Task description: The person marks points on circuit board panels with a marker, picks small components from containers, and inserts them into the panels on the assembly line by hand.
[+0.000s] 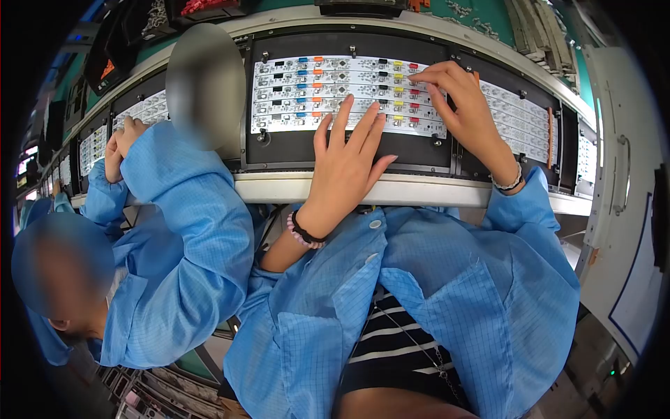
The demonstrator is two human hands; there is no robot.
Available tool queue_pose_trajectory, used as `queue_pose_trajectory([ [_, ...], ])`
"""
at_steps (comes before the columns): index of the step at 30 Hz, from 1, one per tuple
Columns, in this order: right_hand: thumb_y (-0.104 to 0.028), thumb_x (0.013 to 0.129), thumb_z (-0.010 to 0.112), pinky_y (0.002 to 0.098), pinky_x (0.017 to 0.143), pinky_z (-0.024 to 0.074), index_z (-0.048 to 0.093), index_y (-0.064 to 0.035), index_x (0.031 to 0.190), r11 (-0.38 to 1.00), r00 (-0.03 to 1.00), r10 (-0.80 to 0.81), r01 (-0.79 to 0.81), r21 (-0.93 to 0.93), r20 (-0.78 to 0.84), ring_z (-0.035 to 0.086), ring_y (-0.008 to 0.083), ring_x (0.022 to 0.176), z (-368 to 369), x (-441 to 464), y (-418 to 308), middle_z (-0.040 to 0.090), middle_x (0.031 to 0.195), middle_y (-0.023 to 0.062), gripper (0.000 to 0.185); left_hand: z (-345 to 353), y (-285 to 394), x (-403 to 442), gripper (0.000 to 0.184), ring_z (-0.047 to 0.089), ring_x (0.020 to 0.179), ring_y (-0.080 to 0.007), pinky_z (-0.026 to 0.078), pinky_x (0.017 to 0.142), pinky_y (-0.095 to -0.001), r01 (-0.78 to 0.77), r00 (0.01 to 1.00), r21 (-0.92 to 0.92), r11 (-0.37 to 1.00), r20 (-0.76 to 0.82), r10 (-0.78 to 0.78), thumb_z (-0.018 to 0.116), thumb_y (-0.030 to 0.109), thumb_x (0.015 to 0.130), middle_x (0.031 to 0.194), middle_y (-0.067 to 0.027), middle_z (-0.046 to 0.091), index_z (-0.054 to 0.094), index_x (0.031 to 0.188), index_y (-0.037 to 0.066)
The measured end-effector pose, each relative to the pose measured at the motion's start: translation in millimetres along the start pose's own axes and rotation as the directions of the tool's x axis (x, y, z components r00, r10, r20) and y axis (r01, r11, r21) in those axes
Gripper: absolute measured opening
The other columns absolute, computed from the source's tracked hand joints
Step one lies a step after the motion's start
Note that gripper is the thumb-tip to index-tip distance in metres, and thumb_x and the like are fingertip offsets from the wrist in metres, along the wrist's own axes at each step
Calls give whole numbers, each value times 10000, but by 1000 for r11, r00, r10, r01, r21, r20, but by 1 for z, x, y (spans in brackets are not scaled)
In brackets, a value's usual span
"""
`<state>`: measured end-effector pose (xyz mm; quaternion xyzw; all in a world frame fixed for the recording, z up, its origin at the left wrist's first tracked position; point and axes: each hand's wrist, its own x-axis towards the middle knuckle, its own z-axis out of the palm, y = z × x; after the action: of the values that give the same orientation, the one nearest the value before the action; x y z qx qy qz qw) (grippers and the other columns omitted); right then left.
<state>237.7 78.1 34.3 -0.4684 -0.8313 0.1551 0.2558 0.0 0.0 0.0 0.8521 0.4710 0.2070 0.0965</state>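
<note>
A white circuit board panel, divided into several long strips, lies in a black carrier. Blue, orange, black, yellow and red connectors line up in columns across it. Over its lower middle, my left hand has its fingers spread, fingertips at the lower strips, and holds nothing visible. At the panel's upper right is my right hand. Its index fingertip reaches the yellow and red connectors, with the thumb a little apart below it. No held part shows between them, and whether the fingertip presses a connector cannot be seen.
More board panels in black carriers sit along the line, at right and left. Beside me on the left, a person in a blue smock has a hand over another panel. A metal rail runs along the front. Bins with red parts stand behind.
</note>
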Motion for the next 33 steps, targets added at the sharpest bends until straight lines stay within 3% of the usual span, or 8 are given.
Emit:
queue_pose_trajectory([
  [2,-36,940,595,364,942,385,686,-79,1141,1000,1000,-16,15,-22,-15,605,284,1050,-1,-1,-3,638,1088,131,225,-3,-1,0,649,313,1443,-405,287,1108,-543,-3,1000,-29,1000,-22,2,716,315,875,1549,-84,430,502,1443,85],
  [4,-59,921,609,422,912,378,689,-111,1121,995,991,-79,72,-67,-107,597,279,1065,3,-3,13,644,1079,71,222,5,2,9,742,337,1429,-397,343,1060,-552,14,999,32,999,-43,-12,774,303,791,1538,-85,433,500,1447,92],
  [6,-26,901,613,456,1011,328,690,-101,1128,999,995,-17,14,-32,-101,590,306,1079,8,-12,9,648,1102,96,251,9,0,3,831,352,1421,-389,364,1055,-559,11,998,-34,999,-58,-13,805,317,743,1550,-86,409,467,1470,97],
  [9,5,928,571,494,1176,195,676,-70,1157,999,997,-2,-1,-41,-73,589,283,1088,7,-17,5,639,1084,104,263,6,1,13,862,299,1484,-350,286,1168,-526,32,998,-36,999,-54,-34,774,346,785,1578,-130,366,401,1493,25],
  [13,-9,979,504,551,1219,168,649,-18,1142,997,997,37,-33,64,-64,582,290,1116,-6,-24,2,624,1118,126,218,4,1,31,906,239,1509,-356,266,1202,-472,47,998,-137,989,-34,-52,703,398,844,1610,-221,257,306,1512,-69],
  [19,-24,1012,476,406,996,410,640,32,1163,982,989,136,-127,143,-56,564,321,1107,-19,-27,-3,601,1134,182,229,12,0,55,906,224,1503,-386,224,1227,-487,-17,997,-187,982,-72,4,685,386,855,1597,-243,252,273,1508,-87],
  [24,-24,1026,455,404,975,414,630,42,1177,968,983,180,-172,181,-27,560,311,1093,-21,-30,-1,593,1122,177,240,0,-7,63,466,340,1441,-400,341,1149,-501,-114,978,-430,896,-209,25,638,211,953,1494,-198,414,490,1348,13],
  [33,-50,1042,440,407,956,421,615,51,1198,964,979,199,-202,172,36,555,301,1094,-21,-27,-3,570,1133,173,256,-4,-12,59,217,410,1391,-352,408,1017,-498,-158,967,-483,861,-252,36,591,149,982,1326,-113,540,599,1183,70],
])
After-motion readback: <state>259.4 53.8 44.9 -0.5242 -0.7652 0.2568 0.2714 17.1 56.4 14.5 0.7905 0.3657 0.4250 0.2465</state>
